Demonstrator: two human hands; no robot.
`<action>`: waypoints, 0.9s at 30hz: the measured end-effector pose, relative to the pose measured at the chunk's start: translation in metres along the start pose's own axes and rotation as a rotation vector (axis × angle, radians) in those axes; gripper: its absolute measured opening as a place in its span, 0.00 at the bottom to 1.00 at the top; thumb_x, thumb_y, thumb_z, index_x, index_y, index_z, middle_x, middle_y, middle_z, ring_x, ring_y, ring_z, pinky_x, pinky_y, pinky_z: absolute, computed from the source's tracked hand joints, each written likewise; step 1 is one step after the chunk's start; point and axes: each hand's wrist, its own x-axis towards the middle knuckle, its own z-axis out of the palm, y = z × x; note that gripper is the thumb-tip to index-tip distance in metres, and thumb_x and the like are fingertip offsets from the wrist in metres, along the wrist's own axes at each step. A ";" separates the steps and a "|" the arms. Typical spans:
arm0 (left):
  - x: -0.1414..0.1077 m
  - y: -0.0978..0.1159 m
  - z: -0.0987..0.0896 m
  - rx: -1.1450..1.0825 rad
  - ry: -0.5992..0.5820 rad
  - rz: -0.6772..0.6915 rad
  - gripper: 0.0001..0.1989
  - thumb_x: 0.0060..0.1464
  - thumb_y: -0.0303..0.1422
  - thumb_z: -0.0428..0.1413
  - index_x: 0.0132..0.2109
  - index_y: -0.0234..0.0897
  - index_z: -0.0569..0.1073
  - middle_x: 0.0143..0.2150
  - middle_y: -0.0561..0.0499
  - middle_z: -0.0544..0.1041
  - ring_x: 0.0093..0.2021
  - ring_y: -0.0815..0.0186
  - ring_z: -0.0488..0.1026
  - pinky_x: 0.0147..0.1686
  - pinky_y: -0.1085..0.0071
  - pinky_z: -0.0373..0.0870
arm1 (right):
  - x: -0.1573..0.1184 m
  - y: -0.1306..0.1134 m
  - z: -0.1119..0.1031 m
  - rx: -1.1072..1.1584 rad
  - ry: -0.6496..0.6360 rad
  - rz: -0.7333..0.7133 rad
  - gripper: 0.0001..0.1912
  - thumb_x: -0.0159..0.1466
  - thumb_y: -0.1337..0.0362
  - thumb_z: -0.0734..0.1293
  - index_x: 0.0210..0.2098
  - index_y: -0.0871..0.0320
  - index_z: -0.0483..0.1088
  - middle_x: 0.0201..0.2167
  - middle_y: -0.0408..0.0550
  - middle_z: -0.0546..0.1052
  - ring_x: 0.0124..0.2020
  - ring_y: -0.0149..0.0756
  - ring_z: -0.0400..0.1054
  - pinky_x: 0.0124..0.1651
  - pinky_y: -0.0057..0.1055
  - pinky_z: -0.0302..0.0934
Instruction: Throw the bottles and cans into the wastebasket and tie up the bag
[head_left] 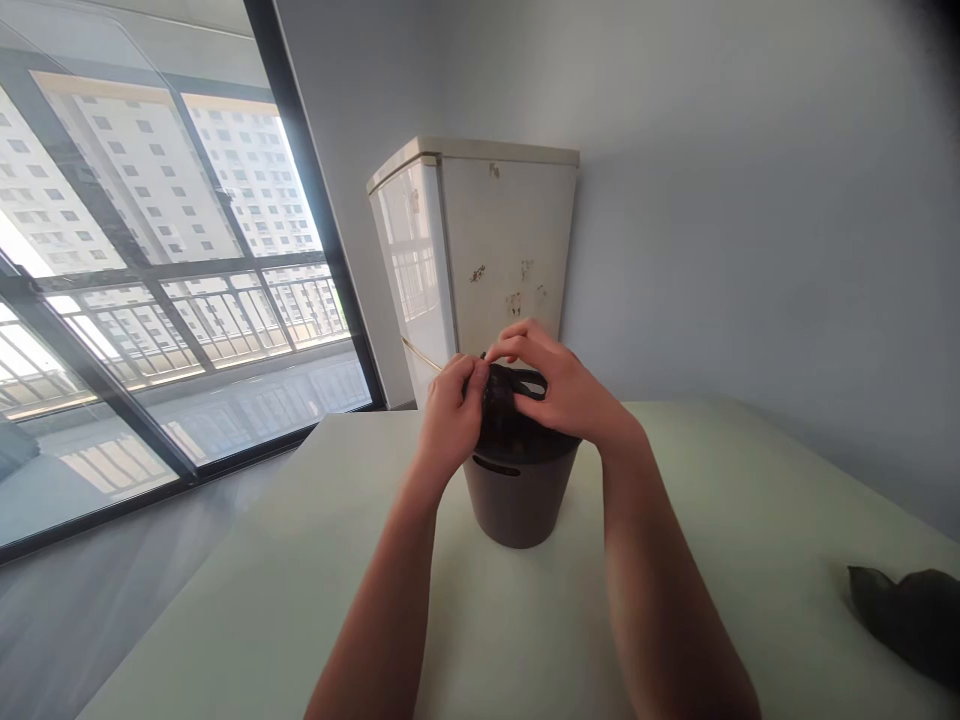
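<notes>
A brownish-grey trash bin (520, 507) stands upright on the pale green table, with a slot in its side below the rim. Black plastic, which looks like a garbage bag (517, 437), covers its top and bunches up above the rim. My left hand (454, 405) is closed on the bunched plastic at the left. From the right, my right hand (551, 385) grips the same bag with bent fingers, its fingertips meeting the left hand. A loop of the black plastic shows beside the right fingers. The bin's inside is hidden.
The pale green table (360, 590) spreads around the bin. A dark, soft-looking item (907, 615) lies at its right edge. Behind stands a worn white refrigerator (502, 240) against the grey wall (750, 230). A thin yellowish strip (420, 353) shows near my left hand. Glass doors (165, 240) are at left.
</notes>
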 end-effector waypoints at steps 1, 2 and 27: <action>0.000 0.000 0.000 -0.009 -0.005 0.006 0.16 0.72 0.37 0.50 0.33 0.39 0.68 0.31 0.53 0.68 0.33 0.66 0.66 0.34 0.68 0.61 | 0.001 0.000 0.001 -0.004 0.023 -0.038 0.20 0.63 0.73 0.67 0.52 0.48 0.74 0.52 0.48 0.70 0.49 0.40 0.69 0.56 0.40 0.64; -0.001 0.000 0.000 -0.018 -0.013 0.012 0.16 0.71 0.37 0.50 0.33 0.39 0.68 0.31 0.52 0.68 0.33 0.65 0.67 0.34 0.69 0.62 | 0.002 0.000 0.003 -0.007 0.049 -0.076 0.18 0.64 0.72 0.68 0.50 0.48 0.76 0.52 0.48 0.70 0.49 0.40 0.69 0.57 0.41 0.64; 0.002 -0.006 -0.010 0.011 0.173 -0.013 0.09 0.62 0.28 0.59 0.43 0.43 0.84 0.40 0.52 0.83 0.41 0.63 0.80 0.48 0.63 0.76 | 0.004 -0.003 0.001 0.030 0.251 0.199 0.02 0.62 0.64 0.75 0.33 0.53 0.83 0.29 0.45 0.78 0.31 0.36 0.69 0.37 0.36 0.62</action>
